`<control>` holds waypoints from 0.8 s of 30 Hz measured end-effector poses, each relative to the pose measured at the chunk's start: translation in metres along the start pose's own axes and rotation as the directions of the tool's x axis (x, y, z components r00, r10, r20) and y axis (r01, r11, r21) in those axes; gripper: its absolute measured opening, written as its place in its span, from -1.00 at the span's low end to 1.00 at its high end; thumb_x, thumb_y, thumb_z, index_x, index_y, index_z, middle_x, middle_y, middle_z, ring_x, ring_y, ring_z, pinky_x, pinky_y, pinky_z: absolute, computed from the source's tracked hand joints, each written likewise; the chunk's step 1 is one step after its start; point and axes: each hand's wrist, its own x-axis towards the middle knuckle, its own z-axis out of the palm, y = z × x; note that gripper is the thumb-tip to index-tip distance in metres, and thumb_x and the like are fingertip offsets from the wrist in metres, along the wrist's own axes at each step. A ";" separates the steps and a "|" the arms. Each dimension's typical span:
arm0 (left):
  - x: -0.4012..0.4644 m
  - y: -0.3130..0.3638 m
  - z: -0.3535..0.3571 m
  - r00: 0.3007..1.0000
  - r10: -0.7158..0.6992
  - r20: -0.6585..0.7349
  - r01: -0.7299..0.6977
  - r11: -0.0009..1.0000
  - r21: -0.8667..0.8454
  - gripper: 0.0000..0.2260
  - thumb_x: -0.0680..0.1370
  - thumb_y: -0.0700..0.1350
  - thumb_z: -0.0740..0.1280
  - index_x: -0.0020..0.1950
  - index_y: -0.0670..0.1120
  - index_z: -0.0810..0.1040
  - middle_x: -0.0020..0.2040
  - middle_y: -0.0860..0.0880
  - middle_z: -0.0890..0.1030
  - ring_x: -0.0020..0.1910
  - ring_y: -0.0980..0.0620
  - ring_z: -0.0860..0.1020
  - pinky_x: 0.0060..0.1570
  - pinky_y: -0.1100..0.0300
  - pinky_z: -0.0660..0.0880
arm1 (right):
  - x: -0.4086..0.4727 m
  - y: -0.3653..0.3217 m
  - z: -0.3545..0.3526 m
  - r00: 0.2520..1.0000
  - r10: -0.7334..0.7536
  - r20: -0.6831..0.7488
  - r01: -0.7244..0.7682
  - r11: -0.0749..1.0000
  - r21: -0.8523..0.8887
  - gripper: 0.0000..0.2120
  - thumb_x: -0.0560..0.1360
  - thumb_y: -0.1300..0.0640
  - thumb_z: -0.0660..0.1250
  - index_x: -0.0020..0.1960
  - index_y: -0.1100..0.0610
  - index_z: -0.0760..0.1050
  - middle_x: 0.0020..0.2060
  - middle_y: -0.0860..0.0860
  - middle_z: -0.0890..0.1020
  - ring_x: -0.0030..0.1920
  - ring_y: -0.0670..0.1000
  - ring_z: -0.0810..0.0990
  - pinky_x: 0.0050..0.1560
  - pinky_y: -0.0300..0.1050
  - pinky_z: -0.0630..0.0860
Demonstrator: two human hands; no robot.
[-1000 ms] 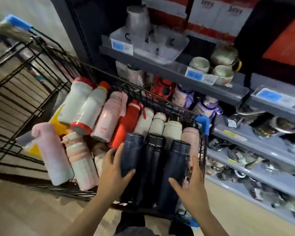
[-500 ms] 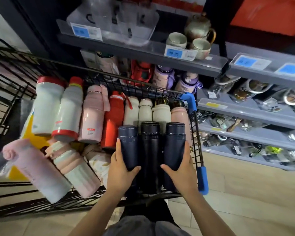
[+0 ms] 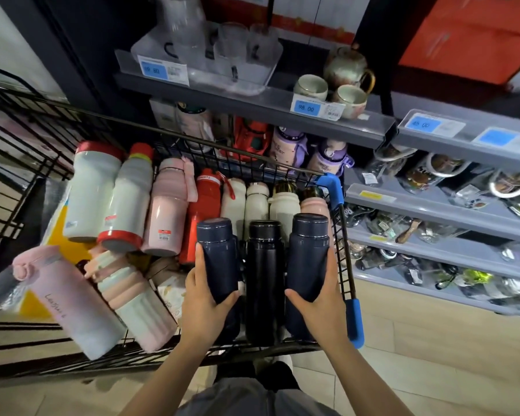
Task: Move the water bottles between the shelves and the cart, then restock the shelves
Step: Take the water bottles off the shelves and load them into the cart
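1. Three dark bottles lie side by side at the near right end of the black wire cart [image 3: 339,259], caps pointing away from the person: a navy bottle on the left [image 3: 218,253], a black bottle in the middle [image 3: 264,277] and a navy bottle on the right [image 3: 308,253].
2. The left hand [image 3: 203,307] grips the left navy bottle low on its body, thumb across the front and fingers curled round its outer side.
3. The right hand [image 3: 320,307] grips the right navy bottle the same way, thumb over the front, fingers wrapped behind.
4. The black bottle lies between the two hands; whether either hand touches it I cannot tell.
5. Beyond the dark bottles, more bottles fill the cart: a red bottle [image 3: 203,214], a pink bottle [image 3: 165,211], two white bottles with red caps [image 3: 126,202], and cream ones [image 3: 255,202].
6. At the near left, a pale pink bottle [image 3: 66,301] lies tilted just beside a striped pink-and-white bottle [image 3: 132,298].
7. Grey shelves [image 3: 252,100] stand past the cart, holding purple bottles [image 3: 327,157], a teapot with cups [image 3: 345,67] and blue price tags [image 3: 305,108].
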 end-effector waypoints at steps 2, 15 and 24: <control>-0.004 0.007 -0.005 0.999 0.041 -0.035 -0.042 0.999 -0.015 0.04 0.43 -0.18 0.54 0.49 0.28 -0.24 0.46 -0.08 0.30 0.16 0.33 0.22 0.18 0.29 0.25 | -0.001 -0.006 -0.006 0.999 -0.027 -0.019 0.027 0.999 0.040 0.09 0.35 0.08 0.55 0.46 -0.29 -0.24 0.49 -0.22 0.13 0.44 -0.10 0.23 0.34 -0.11 0.29; -0.004 0.095 -0.027 0.869 0.480 -0.119 -0.426 0.849 0.314 0.04 0.31 -0.04 0.61 0.52 0.26 -0.08 0.37 -0.22 0.39 0.21 -0.29 0.50 -0.19 -0.10 0.56 | -0.009 -0.045 -0.065 0.971 -0.149 -0.188 0.199 0.937 0.286 0.10 0.28 0.11 0.60 0.46 -0.39 -0.09 0.40 -0.10 0.38 0.35 -0.02 0.44 0.27 0.20 0.47; -0.061 0.203 0.033 0.725 0.646 -0.239 -0.577 0.759 0.303 0.00 0.29 0.14 0.53 0.54 0.16 -0.03 0.32 -0.29 0.47 0.26 -0.18 0.44 0.01 -0.11 0.52 | -0.035 -0.031 -0.173 0.912 -0.302 -0.276 0.397 0.817 0.419 0.07 0.29 0.19 0.59 0.45 -0.38 -0.03 0.32 -0.25 0.44 0.24 -0.23 0.50 0.20 0.01 0.55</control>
